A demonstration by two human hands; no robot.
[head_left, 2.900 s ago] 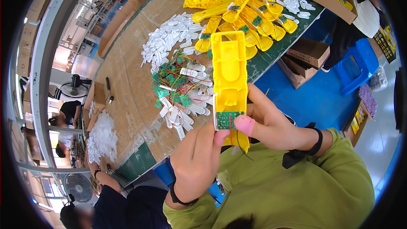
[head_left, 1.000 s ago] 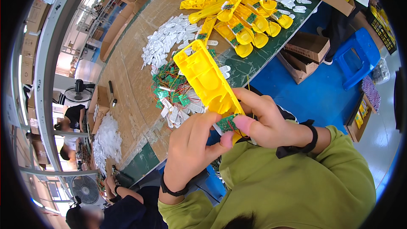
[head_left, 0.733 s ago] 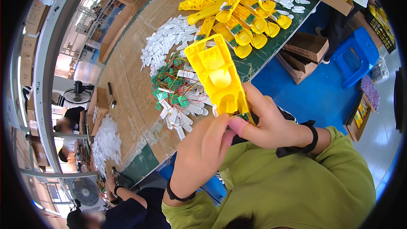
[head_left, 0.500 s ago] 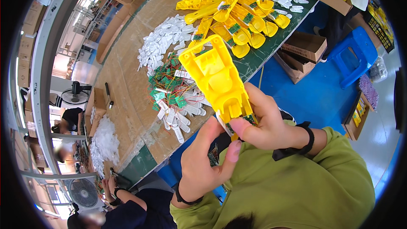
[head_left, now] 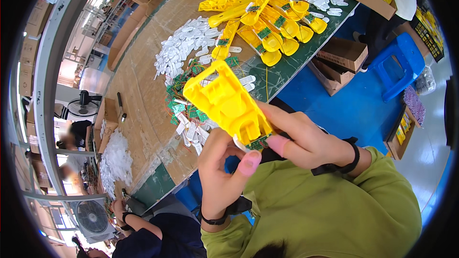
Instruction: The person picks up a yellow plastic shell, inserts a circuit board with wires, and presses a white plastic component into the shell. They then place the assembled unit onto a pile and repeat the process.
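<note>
In front of me is a yellow plastic housing [head_left: 228, 107], its hollow, compartmented inside facing up. My right hand [head_left: 306, 138] grips its near end, fingers along the right side and thumb by a small green circuit board [head_left: 260, 143] set there. My left hand [head_left: 222, 172] pinches a white plastic piece [head_left: 239, 143] at the same end, mostly hidden by the thumb and forefinger. Beyond the housing, green boards with red wires [head_left: 191, 79] lie in a tangled heap, with white plastic strips [head_left: 192, 131] next to them.
Yellow housings [head_left: 267, 19], several with boards, are piled on the far table [head_left: 148, 95]. Small white parts [head_left: 184, 43] and clear pieces [head_left: 117, 160] form heaps. A blue stool [head_left: 399, 64] and open cartons [head_left: 339, 62] stand right. A co-worker's hand [head_left: 118, 208] is at lower left.
The housing has moved down and left and is tilted differently, with its board end showing more. Both hands have shifted with it; my left thumb now presses closer to the white piece.
</note>
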